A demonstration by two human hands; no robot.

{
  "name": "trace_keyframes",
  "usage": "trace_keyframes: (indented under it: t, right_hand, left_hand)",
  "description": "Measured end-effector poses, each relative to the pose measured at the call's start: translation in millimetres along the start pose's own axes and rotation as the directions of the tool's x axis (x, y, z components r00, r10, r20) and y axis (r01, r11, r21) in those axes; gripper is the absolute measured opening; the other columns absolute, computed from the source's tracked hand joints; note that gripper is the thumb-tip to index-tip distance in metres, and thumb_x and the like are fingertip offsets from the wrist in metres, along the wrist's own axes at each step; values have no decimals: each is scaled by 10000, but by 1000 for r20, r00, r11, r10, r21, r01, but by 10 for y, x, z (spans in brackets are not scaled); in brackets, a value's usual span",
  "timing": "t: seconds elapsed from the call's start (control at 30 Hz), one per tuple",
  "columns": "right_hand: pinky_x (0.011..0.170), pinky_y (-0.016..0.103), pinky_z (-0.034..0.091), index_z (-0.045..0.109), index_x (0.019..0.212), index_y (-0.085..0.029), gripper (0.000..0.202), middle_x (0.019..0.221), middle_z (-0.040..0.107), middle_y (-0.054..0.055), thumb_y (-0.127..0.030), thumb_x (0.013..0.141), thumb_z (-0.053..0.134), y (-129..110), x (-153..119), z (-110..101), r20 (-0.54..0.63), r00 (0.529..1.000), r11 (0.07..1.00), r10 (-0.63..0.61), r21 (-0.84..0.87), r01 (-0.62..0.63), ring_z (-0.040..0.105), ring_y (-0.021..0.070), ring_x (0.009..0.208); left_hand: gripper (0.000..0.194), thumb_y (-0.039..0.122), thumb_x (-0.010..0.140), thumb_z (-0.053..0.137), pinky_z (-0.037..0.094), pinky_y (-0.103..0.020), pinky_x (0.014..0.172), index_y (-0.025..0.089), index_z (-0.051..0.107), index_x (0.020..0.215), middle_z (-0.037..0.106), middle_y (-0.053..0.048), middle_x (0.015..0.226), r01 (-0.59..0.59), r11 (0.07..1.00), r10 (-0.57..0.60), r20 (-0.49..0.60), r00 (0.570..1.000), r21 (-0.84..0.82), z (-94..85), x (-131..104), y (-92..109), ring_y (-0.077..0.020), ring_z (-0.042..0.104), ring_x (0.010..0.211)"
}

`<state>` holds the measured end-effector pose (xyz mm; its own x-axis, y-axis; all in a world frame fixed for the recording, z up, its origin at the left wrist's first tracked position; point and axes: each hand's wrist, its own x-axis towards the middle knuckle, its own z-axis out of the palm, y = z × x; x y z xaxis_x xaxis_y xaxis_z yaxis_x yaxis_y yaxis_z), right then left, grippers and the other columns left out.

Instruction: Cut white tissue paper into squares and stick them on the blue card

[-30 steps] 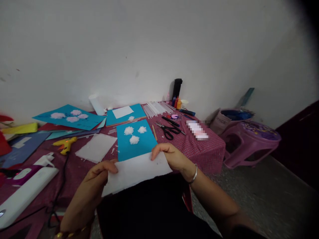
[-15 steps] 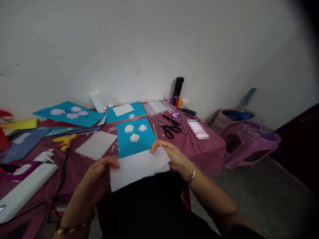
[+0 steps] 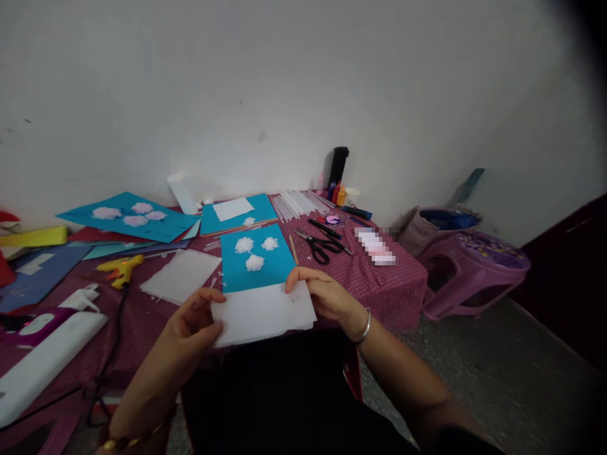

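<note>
A folded white paper sheet (image 3: 263, 314) is held level above the table's front edge. My left hand (image 3: 192, 325) has its left edge between thumb and fingers. At the other end my right hand (image 3: 327, 297) grips the sheet, with fingers over the top side and the thumb hidden. Just beyond the paper lies a blue card (image 3: 232, 275) that bears three white crumpled paper puffs (image 3: 255, 263); the sheet covers the card's near edge. Thin white sheets (image 3: 183, 276) rest on the table to the left of my left hand.
Scissors (image 3: 320, 245), a pencil (image 3: 294, 248) and glue sticks (image 3: 298, 203) lie on the checked tablecloth (image 3: 374, 291). On the left are a yellow glue gun (image 3: 122, 270) with its cord and a white power strip (image 3: 52, 366). A pink stool (image 3: 474, 272) stands at right.
The paper has levelled out, its left end rising and its lower edge lying straighter. My left thumb has come onto the paper's left edge. The right hand keeps its grip.
</note>
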<state>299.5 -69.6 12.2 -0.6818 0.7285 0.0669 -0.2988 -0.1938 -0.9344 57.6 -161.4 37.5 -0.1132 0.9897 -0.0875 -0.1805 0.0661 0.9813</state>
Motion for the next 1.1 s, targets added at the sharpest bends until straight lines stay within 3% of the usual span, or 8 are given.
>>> trace_keyframes:
  t: [0.2, 0.4, 0.53, 0.63, 0.77, 0.9, 1.03, 1.1]
  right_hand:
    - [470, 189, 410, 573, 1001, -161, 294, 751, 598, 4, -225, 721, 507, 24, 20, -131, 272, 961, 996, 52, 49, -68, 537, 103, 546]
    - [660, 264, 484, 379, 1341, -176, 772, 1017, 621, 82, -561, 732, 658, 123, 95, -103, 442, 892, 989, 89, 64, -130, 627, 163, 796]
    - [763, 237, 444, 486, 1259, -149, 753, 1060, 583, 67, -551, 676, 744, 110, 189, 70, 426, 903, 996, 53, 36, -76, 578, 139, 900]
    - [688, 216, 454, 569, 1069, -139, 665, 950, 589, 29, -496, 572, 830, 112, 245, 210, 407, 906, 990, 115, 33, -140, 572, 111, 782]
    - [542, 208, 458, 596, 941, -144, 509, 813, 614, 12, -444, 592, 811, 164, 248, 324, 283, 929, 971, 238, -81, -224, 570, 100, 609]
    - [499, 198, 441, 597, 942, -150, 350, 765, 610, -1, -375, 692, 690, 222, 236, 321, 69, 981, 959, 182, -232, -162, 553, 92, 553]
    - [481, 188, 420, 601, 933, -147, 235, 729, 594, -15, -293, 748, 602, 269, 277, 281, -17, 992, 896, 123, -428, -118, 533, 92, 545]
    - [484, 183, 406, 606, 908, -141, 199, 724, 590, -20, -255, 745, 604, 288, 299, 294, -40, 994, 856, 97, -507, -104, 531, 97, 566]
  left_hand:
    - [357, 190, 577, 803, 395, -147, 474, 238, 614, 876, 585, 41, 660, 3, 999, -3, 10, 1000, 36, -19, -55, 53, -92, 500, 545]
    - [346, 211, 666, 755, 440, -193, 509, 263, 587, 963, 630, 6, 755, 67, 997, -75, 208, 975, 44, -49, -44, 177, -130, 567, 586]
    - [306, 220, 735, 705, 450, -211, 548, 251, 588, 1016, 647, -26, 810, 23, 992, -75, 444, 893, 122, -8, 108, 329, -141, 588, 631]
    - [298, 168, 746, 678, 454, -213, 577, 241, 607, 1026, 657, -34, 817, -10, 978, -101, 510, 854, 210, 23, 226, 434, -143, 591, 661]
    - [405, 109, 672, 721, 471, -218, 579, 223, 638, 1051, 669, -46, 848, -6, 974, -98, 444, 890, 227, 45, 315, 470, -163, 604, 700]
    - [435, 271, 666, 754, 511, -250, 614, 230, 639, 1083, 677, -46, 935, 92, 985, -74, 125, 989, -144, 108, 281, 289, -181, 620, 767]
    - [481, 510, 629, 757, 530, -311, 728, 172, 686, 964, 687, -81, 967, 293, 871, -269, 117, 956, -394, 227, 149, -128, -208, 622, 846]
    - [428, 408, 595, 814, 512, -277, 673, 170, 688, 927, 695, -76, 939, 285, 891, -260, 117, 958, -353, 289, 99, -344, -184, 619, 787]
